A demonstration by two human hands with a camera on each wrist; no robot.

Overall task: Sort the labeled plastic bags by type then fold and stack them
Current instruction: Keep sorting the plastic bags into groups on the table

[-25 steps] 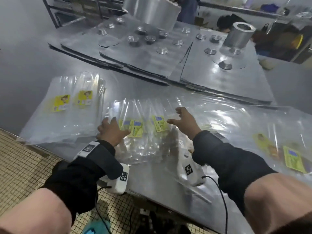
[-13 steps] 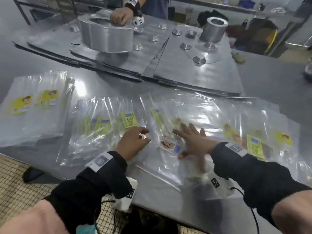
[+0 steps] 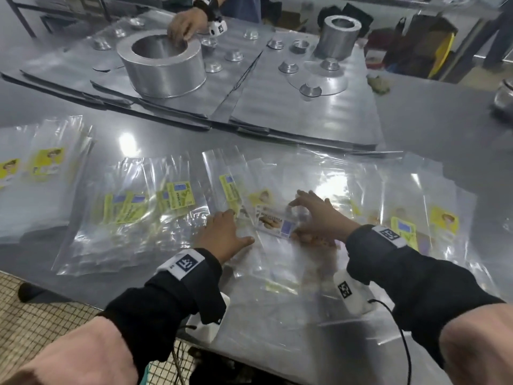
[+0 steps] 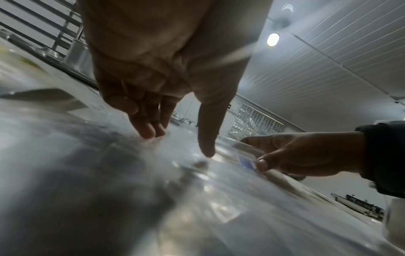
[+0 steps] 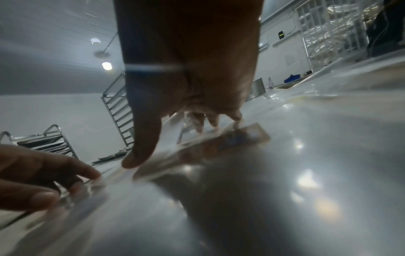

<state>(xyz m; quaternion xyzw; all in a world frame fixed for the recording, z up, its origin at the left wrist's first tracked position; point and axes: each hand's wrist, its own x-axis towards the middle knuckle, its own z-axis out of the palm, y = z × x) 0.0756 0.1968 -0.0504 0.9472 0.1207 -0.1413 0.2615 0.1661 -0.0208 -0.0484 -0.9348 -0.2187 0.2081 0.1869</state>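
Observation:
Clear plastic bags lie spread over the steel table (image 3: pixel 83 276). A stack with yellow labels (image 3: pixel 41 168) sits far left. A pile with green-yellow labels (image 3: pixel 144 201) is in the middle, and mixed bags (image 3: pixel 416 218) lie on the right. Between my hands is a bag with a white and brown label (image 3: pixel 274 223). My left hand (image 3: pixel 222 232) presses straight fingers (image 4: pixel 151 131) onto the plastic just left of that label. My right hand (image 3: pixel 308 218) arches over the label's right end, thumb (image 5: pixel 131 161) and fingertips pinching the bag (image 5: pixel 241 136).
Across the table another person's hand (image 3: pixel 183 23) rests on a wide metal ring (image 3: pixel 161 65). Beside it are a smaller metal cylinder (image 3: pixel 338 37) and flat metal sheets (image 3: pixel 305 107) carrying small cups. The table's near edge runs by my forearms, with tiled floor (image 3: pixel 27 315) below.
Both hands left the green-yellow labelled pile and moved right to the white-labelled bag. My right hand, lying flat half a second ago, now arches and closes on it. The view swung right.

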